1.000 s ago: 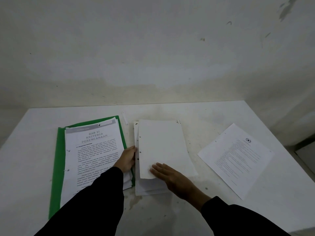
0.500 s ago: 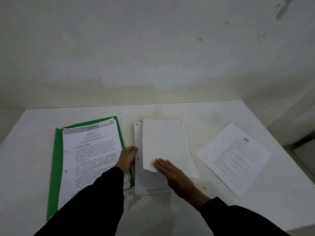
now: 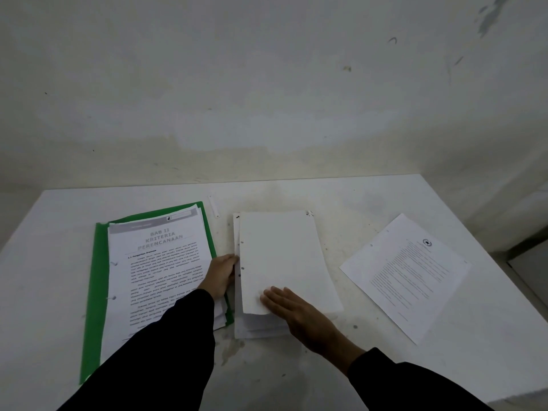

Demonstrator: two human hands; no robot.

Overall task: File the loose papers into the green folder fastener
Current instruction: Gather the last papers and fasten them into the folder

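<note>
An open green folder [image 3: 94,298] lies at the left with a stack of printed pages [image 3: 160,262] on it. To its right lies a pile of blank punched sheets [image 3: 281,256], face down. My left hand [image 3: 223,274] rests between the two, fingertips touching the punched left edge of the pile. My right hand [image 3: 292,310] lies flat, fingers straight, on the near end of the pile's top sheet. A single printed sheet [image 3: 406,274] lies apart at the right. A small white fastener strip [image 3: 214,206] lies beyond the folder.
Everything sits on a white table [image 3: 341,197] against a stained wall. The table's right edge drops off beyond the single sheet. Small dark bits lie at the pile's far corners.
The top blank sheet has slid left and now sits squarer on the pile. My right hand moved slightly with it; my left hand stays at the pile's left edge.
</note>
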